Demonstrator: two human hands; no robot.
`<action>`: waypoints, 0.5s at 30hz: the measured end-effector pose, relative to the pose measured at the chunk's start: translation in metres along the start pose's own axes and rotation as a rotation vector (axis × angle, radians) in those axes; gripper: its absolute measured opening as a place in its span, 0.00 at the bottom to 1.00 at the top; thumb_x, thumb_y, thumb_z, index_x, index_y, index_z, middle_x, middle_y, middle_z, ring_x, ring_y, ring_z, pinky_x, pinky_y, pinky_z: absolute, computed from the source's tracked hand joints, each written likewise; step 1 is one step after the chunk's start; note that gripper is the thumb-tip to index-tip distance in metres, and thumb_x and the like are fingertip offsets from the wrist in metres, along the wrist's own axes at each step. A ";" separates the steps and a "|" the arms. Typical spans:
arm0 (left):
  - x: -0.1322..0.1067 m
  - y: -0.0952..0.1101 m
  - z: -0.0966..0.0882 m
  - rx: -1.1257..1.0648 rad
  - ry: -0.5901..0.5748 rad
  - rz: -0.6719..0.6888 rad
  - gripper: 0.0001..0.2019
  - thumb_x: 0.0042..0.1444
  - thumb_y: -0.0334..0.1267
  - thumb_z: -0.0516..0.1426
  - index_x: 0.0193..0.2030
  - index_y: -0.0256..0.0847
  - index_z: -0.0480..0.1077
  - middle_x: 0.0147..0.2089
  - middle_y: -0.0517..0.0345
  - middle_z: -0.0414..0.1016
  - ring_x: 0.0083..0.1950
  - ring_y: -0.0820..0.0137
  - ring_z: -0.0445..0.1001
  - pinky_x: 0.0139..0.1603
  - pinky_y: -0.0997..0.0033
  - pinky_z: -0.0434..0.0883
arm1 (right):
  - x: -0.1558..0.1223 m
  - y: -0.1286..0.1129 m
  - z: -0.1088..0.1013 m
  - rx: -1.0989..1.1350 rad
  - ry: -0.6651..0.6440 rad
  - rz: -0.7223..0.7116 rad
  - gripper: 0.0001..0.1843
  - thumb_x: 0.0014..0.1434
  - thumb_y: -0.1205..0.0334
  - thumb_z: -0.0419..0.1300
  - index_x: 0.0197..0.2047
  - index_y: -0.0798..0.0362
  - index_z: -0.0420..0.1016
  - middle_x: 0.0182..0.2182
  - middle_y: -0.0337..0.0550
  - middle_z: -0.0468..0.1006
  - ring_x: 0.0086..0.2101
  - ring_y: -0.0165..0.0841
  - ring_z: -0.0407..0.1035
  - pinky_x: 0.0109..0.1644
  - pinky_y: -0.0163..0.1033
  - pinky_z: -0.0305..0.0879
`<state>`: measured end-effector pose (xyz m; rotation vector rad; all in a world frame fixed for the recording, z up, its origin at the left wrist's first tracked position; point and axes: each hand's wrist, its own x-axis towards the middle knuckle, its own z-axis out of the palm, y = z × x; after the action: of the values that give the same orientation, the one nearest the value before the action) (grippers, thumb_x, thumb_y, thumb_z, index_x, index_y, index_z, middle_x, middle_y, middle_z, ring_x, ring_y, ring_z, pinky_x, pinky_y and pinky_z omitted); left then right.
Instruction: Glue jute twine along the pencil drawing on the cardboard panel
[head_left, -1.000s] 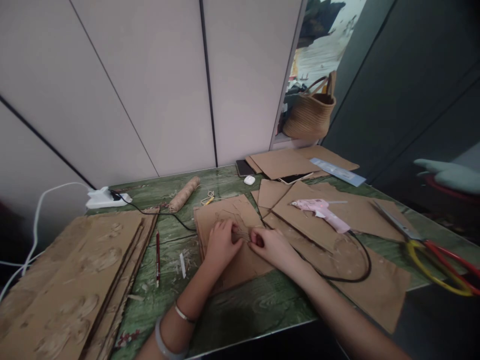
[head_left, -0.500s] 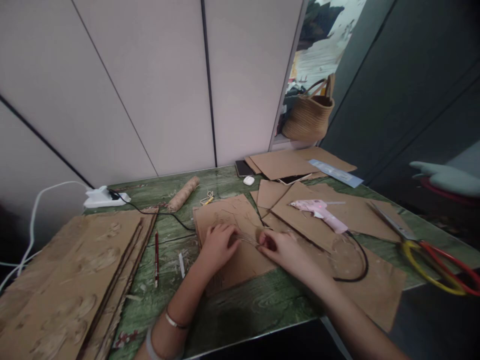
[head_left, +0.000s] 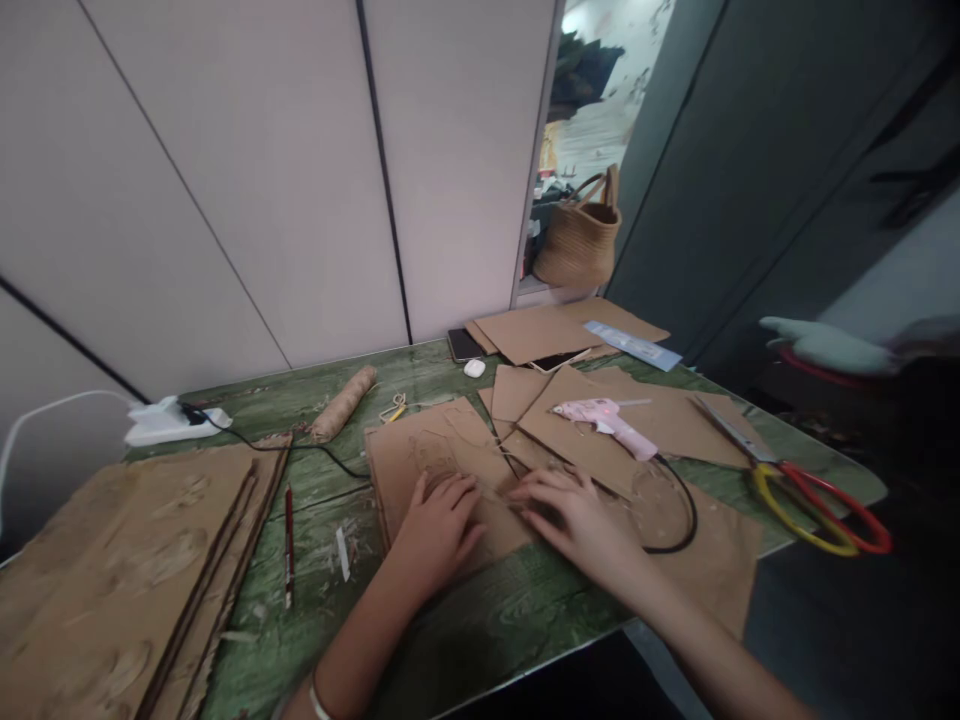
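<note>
My left hand (head_left: 444, 520) rests on a cardboard sheet (head_left: 480, 460), palm down, its fingers stretched out. My right hand (head_left: 570, 512) is at the sheet's right edge with its fingers apart and slightly bent. Thin strands of twine (head_left: 491, 493) run across the cardboard between the two hands; their ends are hard to make out. Faint lines and more loose thin strands show on the upper part of the sheet. To the right, a pink glue gun (head_left: 611, 422) lies on other cardboard pieces (head_left: 555, 405).
Scissors (head_left: 780, 480) with yellow and red handles lie at the right. A twine roll (head_left: 345, 403), a pencil (head_left: 289, 545) and a power strip (head_left: 176, 420) are on the left, near stacked cardboard (head_left: 187, 560). Behind are a white case (head_left: 474, 368), a phone (head_left: 463, 345) and a ruler (head_left: 634, 345).
My right hand has gone from a pinch near the twine to spread fingers. My left hand's fingers have flattened on the cardboard. The camera view has turned slightly to the right.
</note>
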<state>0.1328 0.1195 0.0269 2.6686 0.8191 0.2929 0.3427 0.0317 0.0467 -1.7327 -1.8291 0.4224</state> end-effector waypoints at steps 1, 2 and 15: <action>0.001 -0.001 -0.001 -0.016 0.018 -0.008 0.18 0.65 0.35 0.56 0.61 0.46 0.67 0.66 0.48 0.70 0.68 0.56 0.65 0.71 0.37 0.51 | -0.002 0.001 -0.003 0.045 0.059 -0.003 0.09 0.62 0.64 0.57 0.43 0.47 0.78 0.44 0.45 0.79 0.48 0.41 0.71 0.61 0.57 0.52; 0.001 -0.002 -0.003 -0.038 0.042 -0.017 0.17 0.65 0.34 0.55 0.60 0.47 0.68 0.65 0.49 0.71 0.67 0.57 0.66 0.71 0.38 0.51 | -0.004 0.003 -0.006 0.096 0.130 0.010 0.07 0.62 0.61 0.57 0.42 0.48 0.76 0.42 0.46 0.78 0.46 0.41 0.71 0.58 0.54 0.57; -0.006 0.023 -0.013 -0.544 0.039 0.085 0.07 0.62 0.36 0.58 0.46 0.44 0.73 0.45 0.54 0.78 0.48 0.65 0.75 0.51 0.66 0.71 | -0.035 -0.032 0.001 0.472 -0.296 -0.093 0.18 0.60 0.54 0.64 0.27 0.52 0.62 0.27 0.34 0.66 0.30 0.29 0.61 0.34 0.34 0.56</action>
<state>0.1361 0.1016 0.0468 2.1916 0.5389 0.5086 0.3164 -0.0054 0.0582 -1.3085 -1.8084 1.0251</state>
